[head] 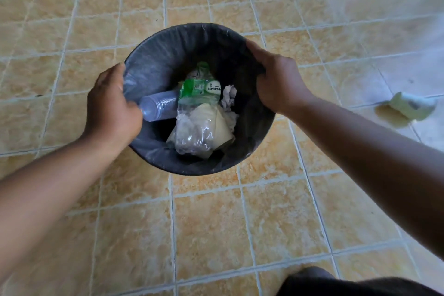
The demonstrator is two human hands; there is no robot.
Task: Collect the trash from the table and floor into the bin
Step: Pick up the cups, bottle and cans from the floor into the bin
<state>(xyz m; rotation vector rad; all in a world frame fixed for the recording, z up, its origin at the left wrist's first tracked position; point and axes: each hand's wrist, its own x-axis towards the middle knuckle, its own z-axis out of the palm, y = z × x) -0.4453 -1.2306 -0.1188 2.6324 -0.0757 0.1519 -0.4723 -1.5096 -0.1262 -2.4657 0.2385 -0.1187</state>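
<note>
– Two hands on the bin, both grasping. My left hand (113, 103) curls over the rim at nine o'clock and my right hand (278, 84) clamps it at two o'clock.

– Where is the bin?

– Dead centre: a round dark grey bin with a thin, wrinkled black plastic liner (199, 38), above the glossy beige tiled floor (240, 223). I cannot tell whether it is lifted.

– Contents?

– A ribbed clear plastic cup (158, 107) on its side, a crushed clear bottle with a green label (200, 89), a grey crumpled paper ball (228, 97) and a crinkly transparent bag over beige paper (197, 132). It all looks light and soft.

– Which step?

– Late collecting, I judge. One pale crumpled greenish-white scrap (412, 106) lies on the tiles at three o'clock, well apart from the bin.

– Next?

– Bring the bin towards it, free one hand and pinch it up. That liner looks slippery, so I'd keep a firm hold on the rim.
</note>
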